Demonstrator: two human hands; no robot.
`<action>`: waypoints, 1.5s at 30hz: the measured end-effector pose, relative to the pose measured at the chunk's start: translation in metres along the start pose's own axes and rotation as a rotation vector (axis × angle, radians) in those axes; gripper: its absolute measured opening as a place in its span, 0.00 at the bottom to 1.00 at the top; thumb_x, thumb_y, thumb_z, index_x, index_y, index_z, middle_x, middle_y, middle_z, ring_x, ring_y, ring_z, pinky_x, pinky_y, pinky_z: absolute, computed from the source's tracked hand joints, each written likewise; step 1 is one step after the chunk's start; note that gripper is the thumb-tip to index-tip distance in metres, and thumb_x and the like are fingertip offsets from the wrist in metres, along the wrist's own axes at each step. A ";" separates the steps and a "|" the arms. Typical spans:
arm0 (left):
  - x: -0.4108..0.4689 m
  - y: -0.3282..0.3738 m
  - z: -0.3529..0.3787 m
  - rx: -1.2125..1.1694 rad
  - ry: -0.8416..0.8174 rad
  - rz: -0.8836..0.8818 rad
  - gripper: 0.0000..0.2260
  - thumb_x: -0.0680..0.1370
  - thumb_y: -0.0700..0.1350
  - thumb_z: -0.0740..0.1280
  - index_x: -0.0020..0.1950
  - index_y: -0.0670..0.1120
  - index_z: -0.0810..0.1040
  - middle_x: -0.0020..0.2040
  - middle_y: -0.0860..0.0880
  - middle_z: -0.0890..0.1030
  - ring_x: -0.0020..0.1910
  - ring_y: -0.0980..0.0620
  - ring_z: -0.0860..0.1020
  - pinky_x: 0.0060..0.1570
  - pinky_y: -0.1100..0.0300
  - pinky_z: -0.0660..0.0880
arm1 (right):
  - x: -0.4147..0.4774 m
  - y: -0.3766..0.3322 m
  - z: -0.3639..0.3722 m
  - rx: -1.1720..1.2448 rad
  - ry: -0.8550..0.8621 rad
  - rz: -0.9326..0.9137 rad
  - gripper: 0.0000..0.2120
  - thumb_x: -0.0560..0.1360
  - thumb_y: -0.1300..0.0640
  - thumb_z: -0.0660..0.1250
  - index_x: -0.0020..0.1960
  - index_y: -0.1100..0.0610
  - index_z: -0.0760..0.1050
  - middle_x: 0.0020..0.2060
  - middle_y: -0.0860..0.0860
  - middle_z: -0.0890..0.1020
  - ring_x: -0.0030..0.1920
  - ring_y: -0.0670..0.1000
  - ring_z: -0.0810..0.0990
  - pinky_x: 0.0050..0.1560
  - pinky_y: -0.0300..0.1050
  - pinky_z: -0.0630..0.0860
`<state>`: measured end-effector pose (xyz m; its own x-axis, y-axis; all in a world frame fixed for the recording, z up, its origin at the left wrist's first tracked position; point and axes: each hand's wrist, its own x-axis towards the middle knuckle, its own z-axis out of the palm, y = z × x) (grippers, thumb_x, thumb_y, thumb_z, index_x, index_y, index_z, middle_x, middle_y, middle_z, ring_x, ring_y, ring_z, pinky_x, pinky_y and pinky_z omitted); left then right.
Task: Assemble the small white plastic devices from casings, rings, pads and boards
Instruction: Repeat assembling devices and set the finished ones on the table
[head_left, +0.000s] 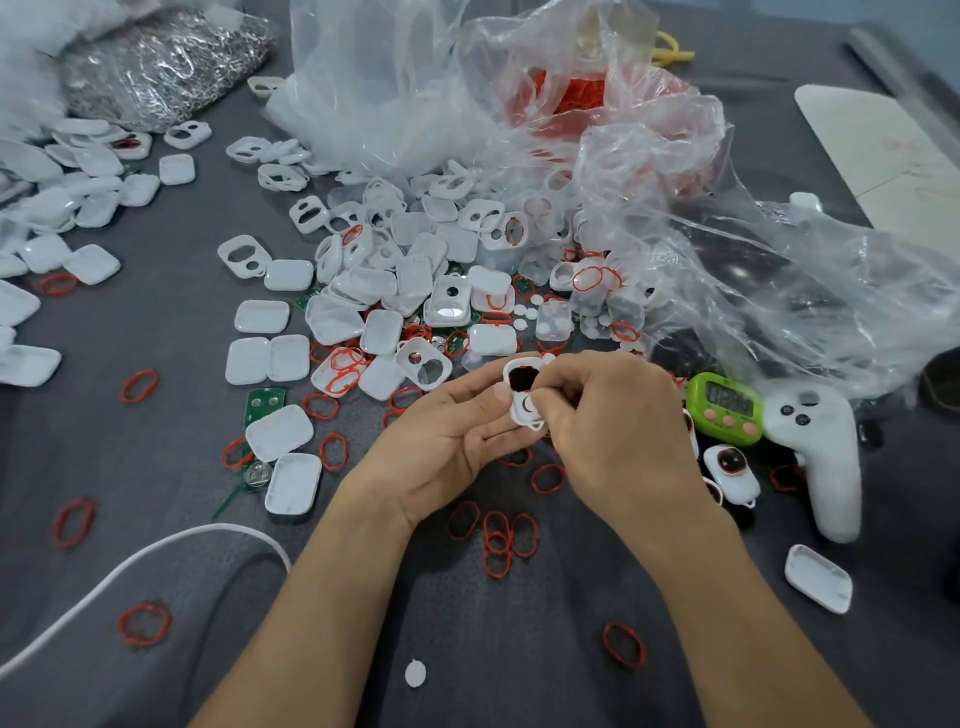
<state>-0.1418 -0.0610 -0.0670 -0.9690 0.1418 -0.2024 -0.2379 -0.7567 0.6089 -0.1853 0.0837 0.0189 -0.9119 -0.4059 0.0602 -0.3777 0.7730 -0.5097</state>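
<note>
My left hand (447, 441) holds a small white casing (522, 392) with two openings, thumb on its left edge. My right hand (613, 431) pinches the same casing from the right, fingertips over its lower round hole. The large opening looks dark. A heap of white casings (415, 291) lies just beyond my hands. Red rings (498, 540) are scattered on the grey table (182, 467). A green board (262, 402) lies to the left. Small white round pads (524, 312) sit in the heap, and one pad (414, 673) lies near me.
Clear plastic bags (597, 130) with red rings stand behind the heap. A green timer (724, 408), a white controller (821, 457) and an assembled device (730, 470) lie at the right. A white cable (130, 566) runs at the lower left. A bag of metal parts (166, 67) sits far left.
</note>
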 end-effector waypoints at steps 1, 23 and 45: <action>0.000 0.000 0.000 0.002 0.001 -0.002 0.15 0.76 0.45 0.72 0.63 0.49 0.85 0.60 0.46 0.85 0.58 0.51 0.84 0.52 0.59 0.81 | 0.001 0.001 -0.001 -0.007 -0.011 -0.006 0.04 0.75 0.57 0.73 0.43 0.51 0.85 0.37 0.48 0.83 0.42 0.55 0.80 0.49 0.52 0.77; -0.004 0.003 0.005 0.009 -0.016 0.014 0.22 0.66 0.50 0.83 0.59 0.49 0.87 0.58 0.46 0.86 0.57 0.50 0.85 0.52 0.59 0.82 | -0.004 0.009 0.026 0.338 0.242 0.224 0.13 0.62 0.55 0.81 0.33 0.50 0.75 0.26 0.44 0.77 0.31 0.42 0.75 0.32 0.34 0.69; -0.014 0.001 0.007 0.034 -0.072 -0.070 0.24 0.69 0.51 0.82 0.62 0.45 0.85 0.58 0.42 0.86 0.56 0.45 0.85 0.48 0.59 0.83 | -0.013 0.038 0.000 1.172 -0.302 0.428 0.10 0.79 0.66 0.69 0.60 0.60 0.81 0.48 0.54 0.86 0.46 0.50 0.86 0.44 0.47 0.84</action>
<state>-0.1288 -0.0593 -0.0588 -0.9519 0.2401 -0.1903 -0.3061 -0.7213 0.6213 -0.1875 0.1184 -0.0015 -0.7943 -0.4458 -0.4127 0.4419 0.0422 -0.8961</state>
